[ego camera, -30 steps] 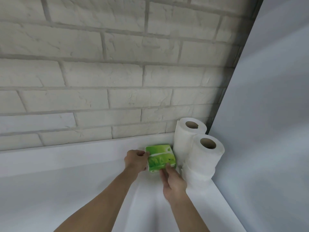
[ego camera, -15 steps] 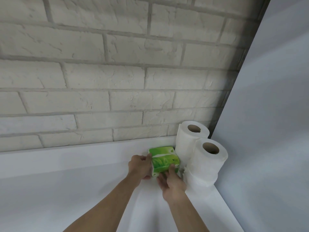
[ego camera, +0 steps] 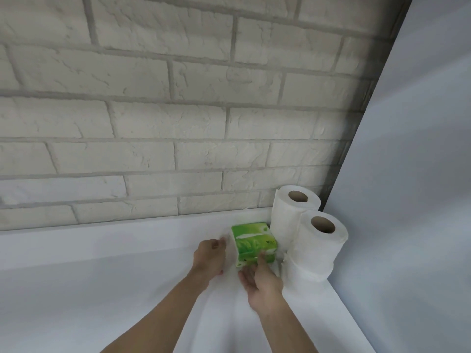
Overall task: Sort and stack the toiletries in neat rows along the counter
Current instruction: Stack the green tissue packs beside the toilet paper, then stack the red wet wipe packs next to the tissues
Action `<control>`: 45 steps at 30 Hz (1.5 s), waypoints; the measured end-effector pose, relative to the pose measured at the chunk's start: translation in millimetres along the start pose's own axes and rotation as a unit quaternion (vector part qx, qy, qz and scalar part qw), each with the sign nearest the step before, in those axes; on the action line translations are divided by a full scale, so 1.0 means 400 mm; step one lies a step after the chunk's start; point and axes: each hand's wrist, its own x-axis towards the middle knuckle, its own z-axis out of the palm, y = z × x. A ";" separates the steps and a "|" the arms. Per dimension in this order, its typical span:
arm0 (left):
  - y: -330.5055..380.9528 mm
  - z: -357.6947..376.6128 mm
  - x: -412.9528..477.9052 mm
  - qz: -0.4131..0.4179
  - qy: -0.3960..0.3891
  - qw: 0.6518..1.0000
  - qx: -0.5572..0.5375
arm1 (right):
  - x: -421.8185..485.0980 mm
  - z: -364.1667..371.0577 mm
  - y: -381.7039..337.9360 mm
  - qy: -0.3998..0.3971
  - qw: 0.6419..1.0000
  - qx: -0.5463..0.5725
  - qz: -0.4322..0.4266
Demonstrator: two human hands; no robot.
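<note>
Left hand (ego camera: 210,256) loosely curled, holding nothing, just beside the left face of the green tissue packs (ego camera: 253,240); touching or not, hard to tell through the blur. Right hand (ego camera: 261,281) open and straight-fingered, fingertips (ego camera: 262,257) pressed against the near face of the packs. Seemingly two packs, one on the other, standing on the white worktop (ego camera: 102,289) close to the brick wall (ego camera: 178,123), right side just beside the back toilet roll stack (ego camera: 290,215). In front of that, a second toilet roll stack (ego camera: 321,240), upright, with its top roll a little off-centre on the lower one.

Probably a squaring-up step, nudging the packs into line with the rolls. Main risk: pushing with the right fingertips alone, low on the front, with nothing bracing the left side. Could slide the bottom pack out from under the top one, or skew both out of the row. Pushing too far right could knock the near roll stack and tip its top roll toward the grey side panel (ego camera: 407,174) or off the worktop edge. Soft wrapping likely to crumple rather than slide cleanly. Safer with light, even pressure from both sides.
</note>
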 end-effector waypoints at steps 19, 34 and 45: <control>-0.072 -0.346 -0.204 0.127 0.070 0.989 0.033 | -0.280 0.084 0.197 -0.185 0.957 -0.225 -0.002; -0.263 -0.808 -0.405 0.113 0.175 0.973 0.098 | -0.534 0.257 0.527 -0.310 0.856 -0.410 -0.057; -0.427 -1.170 -0.513 0.009 0.210 0.965 0.156 | -0.727 0.341 0.824 -0.345 0.789 -0.508 0.038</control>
